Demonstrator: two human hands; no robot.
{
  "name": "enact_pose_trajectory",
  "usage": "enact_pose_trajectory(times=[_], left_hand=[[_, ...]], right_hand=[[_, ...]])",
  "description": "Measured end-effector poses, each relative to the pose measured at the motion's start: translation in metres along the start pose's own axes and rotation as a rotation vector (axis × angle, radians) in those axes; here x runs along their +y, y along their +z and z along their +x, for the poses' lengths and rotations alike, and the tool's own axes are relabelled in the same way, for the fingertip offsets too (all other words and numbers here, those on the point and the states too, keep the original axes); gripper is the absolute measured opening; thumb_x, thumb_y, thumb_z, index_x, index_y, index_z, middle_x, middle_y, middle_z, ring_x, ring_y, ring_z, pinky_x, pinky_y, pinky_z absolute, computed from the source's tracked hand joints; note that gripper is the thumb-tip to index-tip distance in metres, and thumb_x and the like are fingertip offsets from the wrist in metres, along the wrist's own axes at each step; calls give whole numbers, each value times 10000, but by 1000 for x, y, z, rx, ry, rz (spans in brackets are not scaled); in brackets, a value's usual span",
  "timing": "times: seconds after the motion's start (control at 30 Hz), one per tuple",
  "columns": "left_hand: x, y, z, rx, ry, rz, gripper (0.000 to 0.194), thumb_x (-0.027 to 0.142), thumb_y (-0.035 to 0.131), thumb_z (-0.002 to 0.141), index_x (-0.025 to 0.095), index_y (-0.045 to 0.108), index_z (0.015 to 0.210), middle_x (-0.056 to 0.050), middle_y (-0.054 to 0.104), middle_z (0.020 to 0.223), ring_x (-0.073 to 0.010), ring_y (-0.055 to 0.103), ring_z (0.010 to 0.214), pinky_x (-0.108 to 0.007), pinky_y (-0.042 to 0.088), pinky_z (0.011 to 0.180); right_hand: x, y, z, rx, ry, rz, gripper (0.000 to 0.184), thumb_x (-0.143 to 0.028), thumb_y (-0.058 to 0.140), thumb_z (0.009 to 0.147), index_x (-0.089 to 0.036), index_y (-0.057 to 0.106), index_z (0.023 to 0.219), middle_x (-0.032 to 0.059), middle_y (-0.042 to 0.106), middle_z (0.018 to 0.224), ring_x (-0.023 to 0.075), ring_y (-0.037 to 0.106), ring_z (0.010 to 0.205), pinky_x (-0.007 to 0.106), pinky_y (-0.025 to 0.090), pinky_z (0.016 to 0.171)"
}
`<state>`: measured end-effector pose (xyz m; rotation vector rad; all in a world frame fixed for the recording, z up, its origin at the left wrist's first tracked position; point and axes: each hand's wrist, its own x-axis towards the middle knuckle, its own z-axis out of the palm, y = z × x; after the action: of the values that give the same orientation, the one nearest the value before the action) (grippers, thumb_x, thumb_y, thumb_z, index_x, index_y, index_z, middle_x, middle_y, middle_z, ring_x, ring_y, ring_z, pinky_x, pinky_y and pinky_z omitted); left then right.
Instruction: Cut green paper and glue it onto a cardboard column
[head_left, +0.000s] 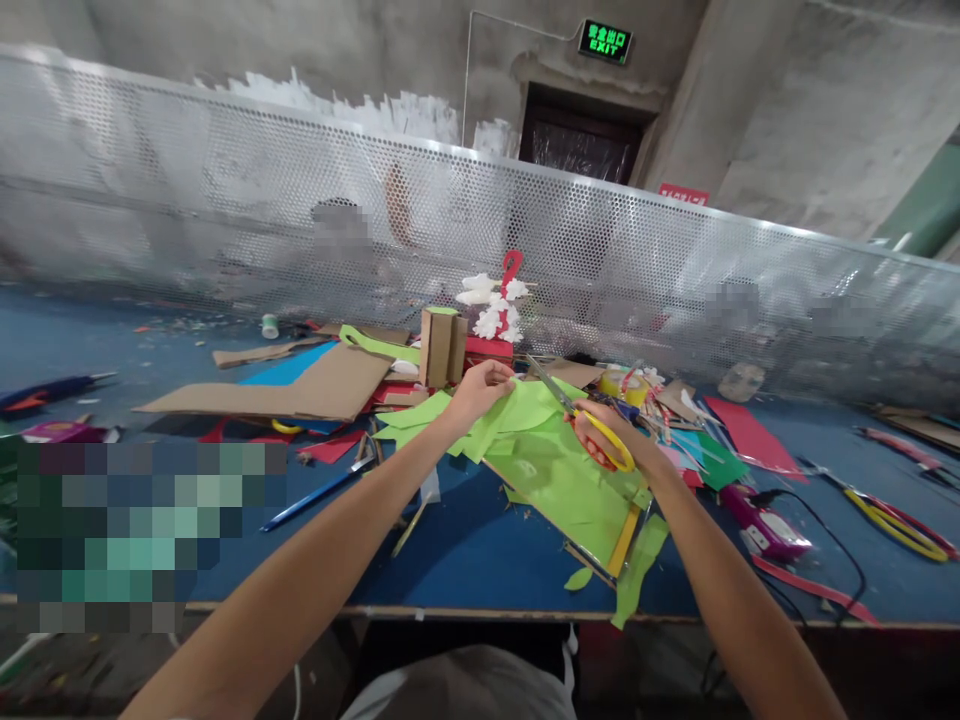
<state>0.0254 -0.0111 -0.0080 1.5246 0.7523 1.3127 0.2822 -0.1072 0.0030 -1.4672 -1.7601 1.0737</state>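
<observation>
My right hand (596, 425) grips scissors (616, 447) with yellow and red handles. Their blades are parted and point up and to the left, toward my other hand. With fingers curled together, my left hand (480, 390) pinches the edge of a bright green paper piece (491, 425); its fingertips are partly hidden. Beneath both hands lie more green sheets (559, 480), with cut scraps around them. A yellow strip (624, 540) rests at their right edge, and a small green leaf-shaped scrap (578, 579) lies near the table front.
Behind my hands stand a cardboard block (439, 348) and a red stand with white flower shapes (499, 310). Cardboard sheets (330, 385) and a blue pen (319, 495) lie left. On the right are yellow tape (624, 385), a purple device (765, 525) with a cable, and other scissors (892, 520).
</observation>
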Motion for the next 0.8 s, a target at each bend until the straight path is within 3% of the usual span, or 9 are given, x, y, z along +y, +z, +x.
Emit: enact_pose_trajectory(times=[0.13, 0.27, 0.43, 0.6, 0.7, 0.8], left_hand=[[2, -1, -1, 13, 29, 60, 176, 277, 796, 760, 170, 685, 845, -25, 673, 841, -161, 614, 810, -284, 472, 793], [3, -2, -1, 52, 48, 111, 165, 293, 762, 811, 185, 637, 801, 5, 618, 760, -137, 545, 710, -261, 412, 677], [2, -3, 1, 102, 6, 102, 171, 241, 721, 834, 207, 559, 795, 42, 543, 656, -122, 460, 603, -255, 308, 580], [0, -7, 4, 90, 13, 53, 191, 151, 708, 750, 202, 596, 896, 8, 637, 769, -151, 596, 732, -257, 415, 674], [-3, -12, 7, 95, 27, 10, 243, 152, 729, 703, 197, 603, 907, -15, 675, 836, -169, 641, 810, -275, 460, 752], [-6, -24, 12, 114, 19, 34, 225, 209, 758, 705, 192, 635, 891, -5, 659, 788, -155, 597, 733, -269, 430, 698]], right_hand=[[-4, 4, -4, -2, 31, -18, 488, -646, 656, 885, -245, 544, 1141, -86, 488, 632, 93, 448, 406, 200, 374, 331], [-7, 5, -4, 25, 22, -65, 477, -662, 648, 887, -242, 517, 1074, -81, 506, 639, 92, 443, 400, 214, 380, 334], [-5, -3, -3, -9, -11, -304, 442, -656, 636, 905, -231, 540, 979, -52, 549, 598, 139, 524, 420, 258, 409, 389], [-8, -8, -5, -94, -7, -645, 427, -628, 696, 874, -212, 636, 951, 41, 693, 812, 198, 659, 633, 301, 488, 571], [-10, -12, -8, -121, -21, -829, 457, -628, 750, 828, -211, 697, 1009, 82, 721, 929, 228, 669, 774, 309, 467, 651], [-11, -18, -13, -243, -10, -872, 501, -643, 780, 789, -219, 711, 1048, 63, 705, 897, 215, 627, 753, 298, 412, 615]])
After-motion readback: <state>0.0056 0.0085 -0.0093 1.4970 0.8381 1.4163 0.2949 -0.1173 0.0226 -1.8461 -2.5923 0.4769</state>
